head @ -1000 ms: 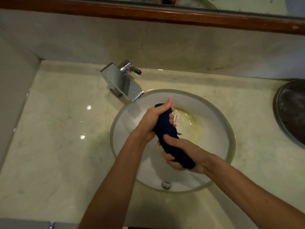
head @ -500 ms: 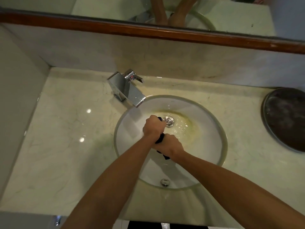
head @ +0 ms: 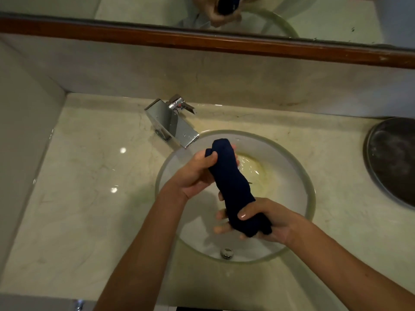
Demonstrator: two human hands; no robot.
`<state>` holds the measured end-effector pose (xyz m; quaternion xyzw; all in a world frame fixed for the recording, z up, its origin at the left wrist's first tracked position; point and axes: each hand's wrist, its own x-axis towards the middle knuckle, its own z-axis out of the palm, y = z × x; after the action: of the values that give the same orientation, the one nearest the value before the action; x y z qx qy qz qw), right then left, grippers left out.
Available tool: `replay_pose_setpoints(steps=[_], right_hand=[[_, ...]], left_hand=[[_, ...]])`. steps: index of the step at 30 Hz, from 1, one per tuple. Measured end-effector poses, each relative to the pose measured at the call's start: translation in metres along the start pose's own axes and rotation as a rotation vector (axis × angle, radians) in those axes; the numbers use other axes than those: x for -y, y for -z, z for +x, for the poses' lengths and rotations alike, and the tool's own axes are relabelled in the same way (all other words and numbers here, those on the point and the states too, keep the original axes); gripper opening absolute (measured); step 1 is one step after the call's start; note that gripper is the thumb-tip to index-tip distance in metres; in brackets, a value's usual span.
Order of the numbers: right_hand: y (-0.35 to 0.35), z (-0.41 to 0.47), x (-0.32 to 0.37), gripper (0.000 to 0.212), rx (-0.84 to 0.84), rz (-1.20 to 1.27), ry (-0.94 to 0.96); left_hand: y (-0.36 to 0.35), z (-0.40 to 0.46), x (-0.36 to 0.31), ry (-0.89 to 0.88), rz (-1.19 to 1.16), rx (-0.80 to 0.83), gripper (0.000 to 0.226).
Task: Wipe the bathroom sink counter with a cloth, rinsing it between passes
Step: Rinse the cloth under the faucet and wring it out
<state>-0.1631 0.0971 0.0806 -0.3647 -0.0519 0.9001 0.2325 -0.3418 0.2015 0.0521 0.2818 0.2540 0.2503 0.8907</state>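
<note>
A dark round tray (head: pixel 395 162) at the right is cut off by the picture's edge. The middle of the sink (head: pixel 292 176), drain included, is hidden behind a dark cloth (head: pixel 233 185). The cloth's ends are wrapped inside the left hand (head: pixel 193 173) and right hand (head: pixel 269 223). The mirror (head: pixel 336 16) shows only a blurred, cropped reflection of hands.

Dim, yellow-green light from overhead — two small glare spots sit on the counter (head: pixel 94 198) left of the sink (head: pixel 311 198). The arms cast soft shadows over its near edge. Wide-angle bending curves the mirror frame (head: pixel 202 42); the corners look soft and grainy.
</note>
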Motion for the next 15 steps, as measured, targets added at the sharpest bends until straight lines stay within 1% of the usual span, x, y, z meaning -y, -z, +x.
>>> replay_pose_setpoints(steps=[2, 4, 6, 7, 8, 9, 10, 12, 13, 14, 15], right_hand=[[-0.001, 0.000, -0.005, 0.062, 0.120, 0.020, 0.020], [0.002, 0.004, -0.011, 0.052, 0.308, 0.106, 0.026], [0.006, 0.008, -0.017, 0.039, 0.436, 0.147, 0.040], [0.006, 0.008, -0.018, 0.036, 0.454, 0.166, 0.034], [0.005, 0.006, -0.018, 0.036, 0.433, 0.178, 0.027], [0.002, 0.004, -0.015, 0.039, 0.374, 0.158, 0.022], [-0.001, 0.003, -0.012, 0.043, 0.267, 0.078, 0.029], [-0.006, 0.009, -0.003, 0.042, -0.066, -0.265, 0.058], [-0.009, 0.019, 0.002, 0.037, -0.257, -0.449, 0.057], [-0.009, 0.031, 0.005, 0.031, -0.437, -0.583, 0.061], [-0.005, 0.046, 0.005, 0.024, -0.584, -0.656, 0.076]], left_hand=[[-0.010, 0.006, 0.007, -0.044, -0.101, -0.026, 0.046], [-0.021, 0.010, 0.013, -0.092, -0.294, 0.076, 0.034], [-0.024, 0.014, 0.016, -0.116, -0.462, 0.127, 0.038], [-0.024, 0.015, 0.014, -0.109, -0.494, 0.129, 0.043], [-0.024, 0.017, 0.011, -0.104, -0.490, 0.136, 0.044], [-0.023, 0.019, 0.008, -0.088, -0.443, 0.130, 0.041], [-0.022, 0.022, 0.006, -0.056, -0.346, 0.081, 0.036], [-0.017, 0.031, 0.004, 0.039, -0.091, -0.107, 0.024], [-0.011, 0.038, 0.007, 0.084, 0.024, -0.212, 0.021], [-0.006, 0.044, 0.011, 0.113, 0.121, -0.308, 0.023], [0.000, 0.051, 0.015, 0.131, 0.224, -0.405, 0.024]])
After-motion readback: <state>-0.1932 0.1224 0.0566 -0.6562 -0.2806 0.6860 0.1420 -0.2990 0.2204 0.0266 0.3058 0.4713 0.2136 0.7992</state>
